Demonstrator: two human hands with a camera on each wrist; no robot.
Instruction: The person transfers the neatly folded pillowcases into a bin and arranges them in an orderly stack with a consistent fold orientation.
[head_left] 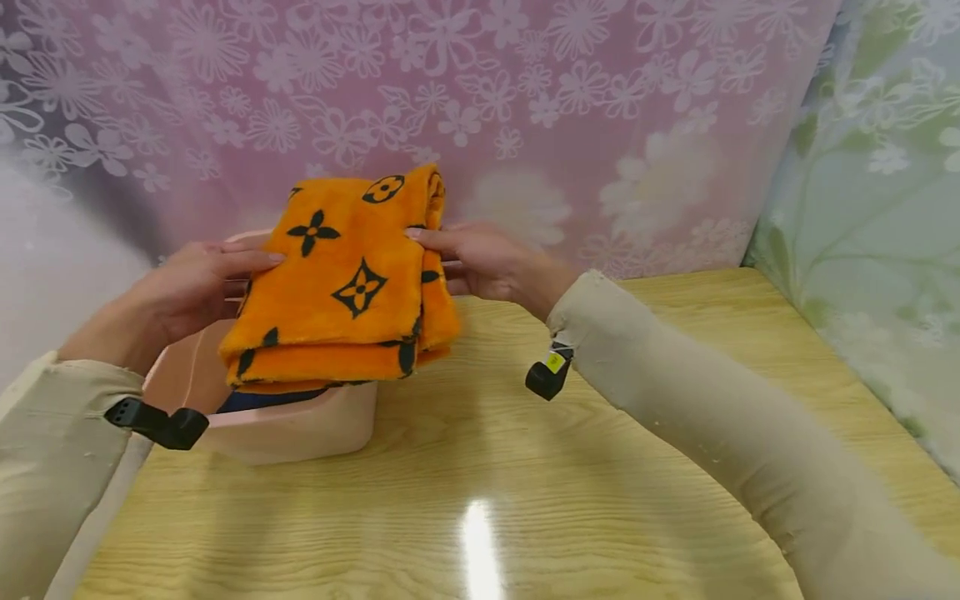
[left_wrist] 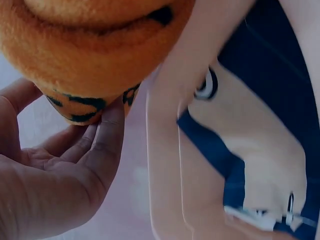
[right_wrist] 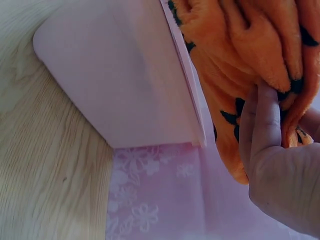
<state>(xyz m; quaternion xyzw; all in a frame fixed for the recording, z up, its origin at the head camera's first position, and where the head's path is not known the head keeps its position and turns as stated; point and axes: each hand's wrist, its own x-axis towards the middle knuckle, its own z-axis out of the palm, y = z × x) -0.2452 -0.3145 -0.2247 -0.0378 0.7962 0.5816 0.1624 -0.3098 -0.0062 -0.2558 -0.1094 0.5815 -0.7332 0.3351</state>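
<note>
A folded orange plush cloth [head_left: 330, 283] with dark flower and diamond motifs is held up between both hands, above a pale pink bin [head_left: 322, 429]. My left hand [head_left: 183, 292] grips its left side, thumb on top and fingers beneath. On the far right side, my right hand [head_left: 495, 262] pinches the folded layers between thumb and fingers. In the left wrist view the left fingers [left_wrist: 107, 135] curl under the cloth's edge. The right wrist view shows the right fingers [right_wrist: 265, 120] pressed into the folds. Inside the bin lies a navy and beige cloth [left_wrist: 265, 135], partly hidden in the head view.
The bin stands on a light wood-grain table [head_left: 465, 450], toward its left side. Behind the table hangs a pink floral curtain [head_left: 480, 108], with a pale green floral one [head_left: 885, 233] at the right. Black wrist cameras [head_left: 549, 373] are strapped over both sleeves.
</note>
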